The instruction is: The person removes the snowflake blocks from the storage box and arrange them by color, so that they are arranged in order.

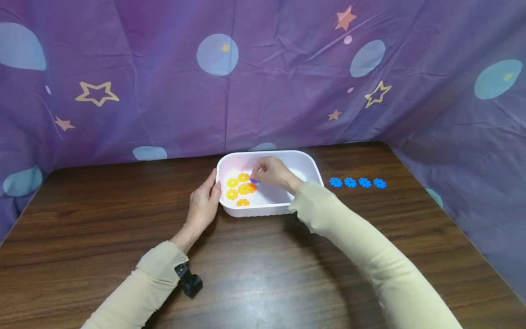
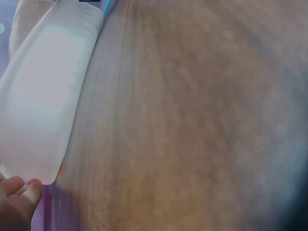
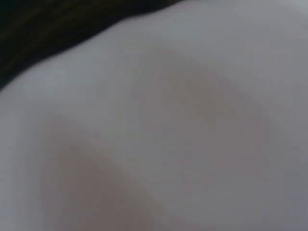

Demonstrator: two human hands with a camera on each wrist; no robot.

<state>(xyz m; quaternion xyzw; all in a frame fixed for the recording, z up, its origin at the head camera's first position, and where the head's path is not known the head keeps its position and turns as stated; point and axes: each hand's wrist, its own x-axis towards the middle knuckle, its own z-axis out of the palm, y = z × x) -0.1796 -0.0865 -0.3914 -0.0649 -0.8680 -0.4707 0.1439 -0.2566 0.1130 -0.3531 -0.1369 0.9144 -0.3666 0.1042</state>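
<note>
A white plastic tub (image 1: 258,209) stands on the table. Inside its left part lie several yellow snowflake-shaped building discs (image 1: 232,194), with an orange disc (image 1: 251,188) among them. My right hand (image 1: 271,171) reaches into the tub and pinches a blue snowflake disc (image 1: 255,181), its lower part showing below the fingertips. At the tub's left end my left hand (image 1: 204,201) rests its fingers and thumb against the outer wall. The left wrist view has the fingertips of this hand (image 2: 19,202) at the tub's end wall (image 2: 43,106). Blurred white fills most of the right wrist view.
Right of the tub, several blue snowflake discs (image 1: 350,183) lie in a row on the brown wooden table (image 1: 246,274). A purple curtain (image 1: 267,114) with stars hangs behind the table and along its right side. A black device (image 1: 190,281) is strapped to the left wrist.
</note>
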